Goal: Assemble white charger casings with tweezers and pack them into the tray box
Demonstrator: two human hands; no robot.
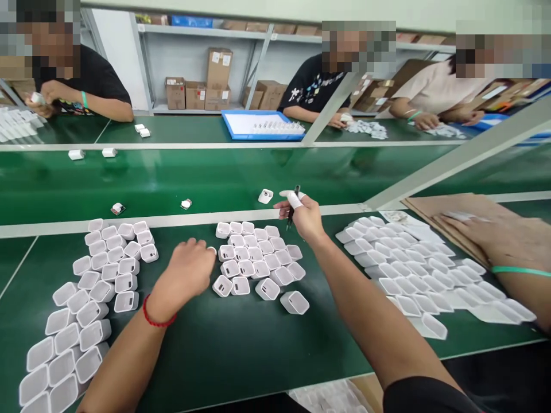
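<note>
My left hand [189, 267], with a red bracelet at the wrist, is closed just left of the middle group of white open-topped plastic housings [260, 268]. Its fingertips are mostly hidden; a bit of white shows at their right edge. Beyond that group my right hand [305, 217] grips black tweezers [291, 214], their points downward. White finger cots cover some of its fingers. Just left of it, a single white housing [266, 196] lies on the green conveyor belt. A second group of housings [102, 291] stands left of my left arm.
To my right are more white housings [408, 269], cardboard [456, 221] and another person's arm [516, 246]. Small parts [186, 203] lie on the belt. A slanted metal post [456, 152] rises at right. Several people work across the belt near a blue tray [241, 136].
</note>
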